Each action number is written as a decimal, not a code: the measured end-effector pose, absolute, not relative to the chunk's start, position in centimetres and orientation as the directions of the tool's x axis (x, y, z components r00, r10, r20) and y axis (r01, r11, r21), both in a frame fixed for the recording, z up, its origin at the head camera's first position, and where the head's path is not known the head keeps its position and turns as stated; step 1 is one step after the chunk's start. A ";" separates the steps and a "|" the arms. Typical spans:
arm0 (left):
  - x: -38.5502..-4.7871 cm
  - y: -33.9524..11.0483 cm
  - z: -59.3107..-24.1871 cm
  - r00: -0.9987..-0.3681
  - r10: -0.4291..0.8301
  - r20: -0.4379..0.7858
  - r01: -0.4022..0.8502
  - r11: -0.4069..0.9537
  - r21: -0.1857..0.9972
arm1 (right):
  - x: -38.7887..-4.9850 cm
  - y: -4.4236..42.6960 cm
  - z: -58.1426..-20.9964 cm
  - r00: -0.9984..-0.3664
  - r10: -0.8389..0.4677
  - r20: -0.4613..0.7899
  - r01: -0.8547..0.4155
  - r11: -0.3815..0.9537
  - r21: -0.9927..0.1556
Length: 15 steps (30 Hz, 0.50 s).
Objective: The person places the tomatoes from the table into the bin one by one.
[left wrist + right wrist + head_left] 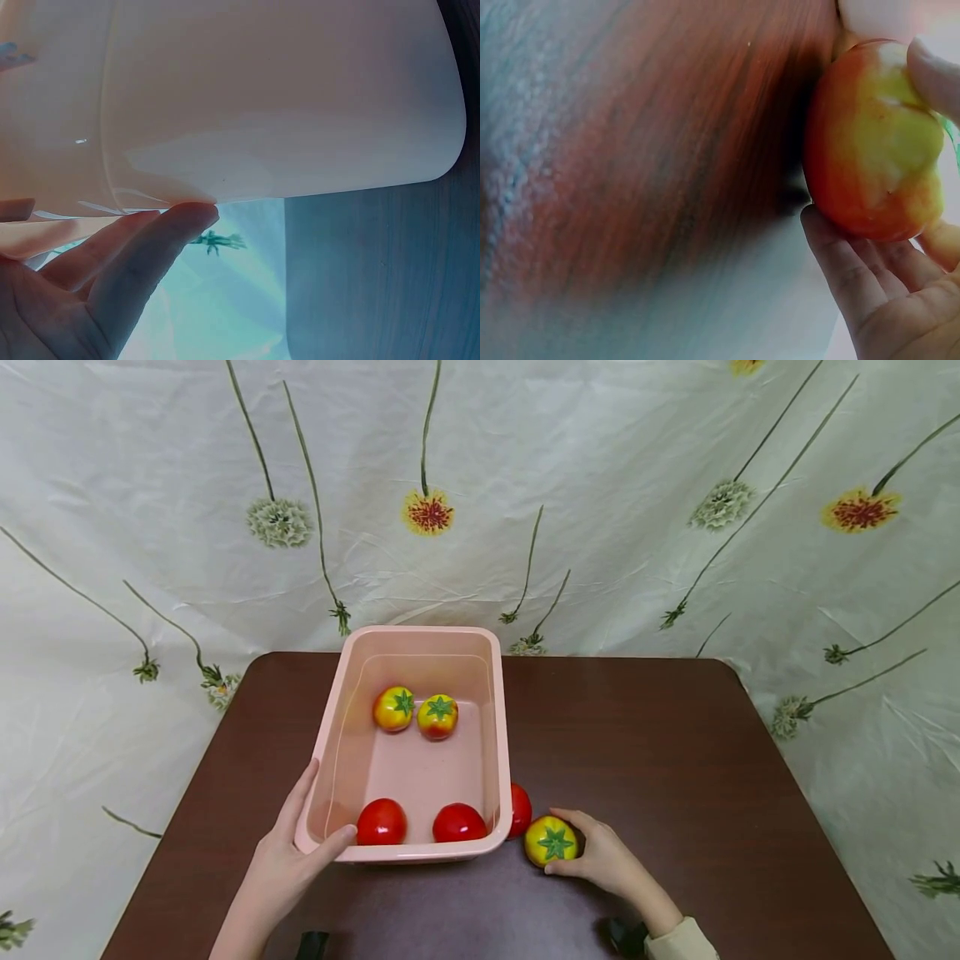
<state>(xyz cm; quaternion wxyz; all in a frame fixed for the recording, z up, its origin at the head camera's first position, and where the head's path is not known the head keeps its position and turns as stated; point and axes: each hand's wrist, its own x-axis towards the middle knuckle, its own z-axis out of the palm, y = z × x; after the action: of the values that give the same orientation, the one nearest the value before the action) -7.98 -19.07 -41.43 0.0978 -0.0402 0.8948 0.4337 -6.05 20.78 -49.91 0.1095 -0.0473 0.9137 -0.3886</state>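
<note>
My left hand [281,852] grips the near left corner of a pink plastic bin [504,727], its thumb over the rim and fingers along the outer wall. In the left wrist view, fingers [161,240] touch the bin's side [262,97]. To the right of the bin, my right hand [611,860] holds a yellow toy tomato [538,843] with a green star-shaped top between thumb and fingers. The right wrist view shows this tomato [877,142] with a reddish underside. A red tomato [521,810] sits between it and the bin, partly hidden by the bin.
Inside the bin, two yellow-red tomatoes [393,708] lie toward the far end and two red tomatoes [382,822] at the near end. The dark brown table [637,735] extends to both sides. A white flowered cloth [600,485] hangs behind it.
</note>
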 end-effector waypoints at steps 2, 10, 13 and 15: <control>-8.0 -19.1 -41.4 -0.977 0.013 -0.211 -0.158 0.621 0.768 | -6.0 20.7 -50.0 -0.973 -0.168 -0.160 -0.002 0.697 -0.717; -8.0 -19.0 -41.3 -0.976 0.014 -0.217 -0.161 0.622 0.766 | -6.2 20.9 -49.6 -0.975 -0.157 -0.158 0.015 0.662 -0.749; -8.0 -19.0 -41.3 -0.975 0.013 -0.221 -0.166 0.620 0.767 | -6.4 21.3 -49.2 -0.977 -0.154 -0.151 0.021 0.629 -0.777; -8.0 -19.0 -41.4 -0.975 0.013 -0.222 -0.167 0.618 0.768 | -6.7 21.5 -48.9 -0.978 -0.155 -0.141 0.017 0.611 -0.791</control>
<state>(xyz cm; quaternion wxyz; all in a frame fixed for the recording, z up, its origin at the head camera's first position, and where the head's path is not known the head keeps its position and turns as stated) -7.95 -19.00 -41.35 0.1033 -0.0430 0.8935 0.4349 -6.68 21.53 -48.94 0.0980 -0.0385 0.8923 -0.4391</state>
